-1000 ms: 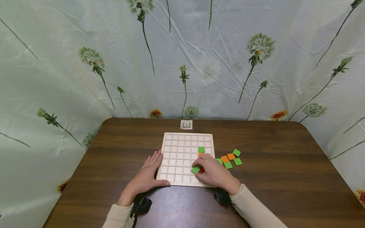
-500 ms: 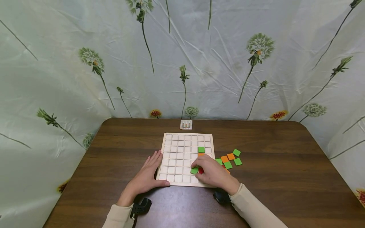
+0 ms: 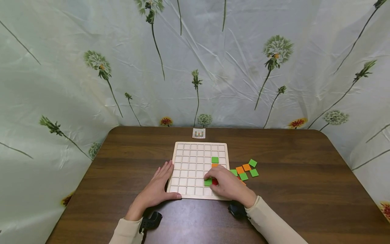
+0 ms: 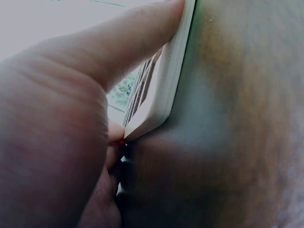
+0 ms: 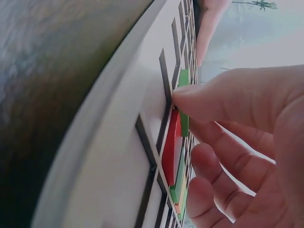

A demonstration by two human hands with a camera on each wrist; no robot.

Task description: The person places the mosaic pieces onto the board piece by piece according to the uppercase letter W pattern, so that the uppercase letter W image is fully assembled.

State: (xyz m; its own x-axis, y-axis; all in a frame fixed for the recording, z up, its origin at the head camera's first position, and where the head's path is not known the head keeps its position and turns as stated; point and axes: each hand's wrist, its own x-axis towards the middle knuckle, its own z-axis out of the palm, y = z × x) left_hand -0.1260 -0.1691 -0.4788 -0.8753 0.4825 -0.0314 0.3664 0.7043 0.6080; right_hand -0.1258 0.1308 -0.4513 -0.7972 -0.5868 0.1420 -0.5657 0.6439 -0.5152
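Observation:
A pale wooden grid board [image 3: 186, 174] lies on the table. My left hand [image 3: 153, 189] rests against its left side, fingers straight along the edge and thumb [image 4: 142, 31] at the front edge near the corner. Over the board's right part, my right hand [image 3: 226, 184] pinches a green square tile [image 5: 184, 77] between thumb and index finger, the other fingers loosely bent. That tile lies low over the grid, left of a red tile [image 5: 171, 152] set in a cell. Farther back on the board sit a green tile [image 3: 215, 159] and an orange tile [image 3: 215, 166], partly covered by my hand.
Several loose green tiles [image 3: 253, 163] and orange tiles [image 3: 246, 167] lie right of the board, some partly behind my right hand. A small card [image 3: 199, 133] with a printed grid pattern lies beyond the board. A floral curtain [image 3: 231, 67] hangs behind the table [image 3: 292, 176].
The pinched green tile has shifted slightly left and turned from tilted to square with the grid. My right hand moved slightly left with it; the left hand has stayed still.

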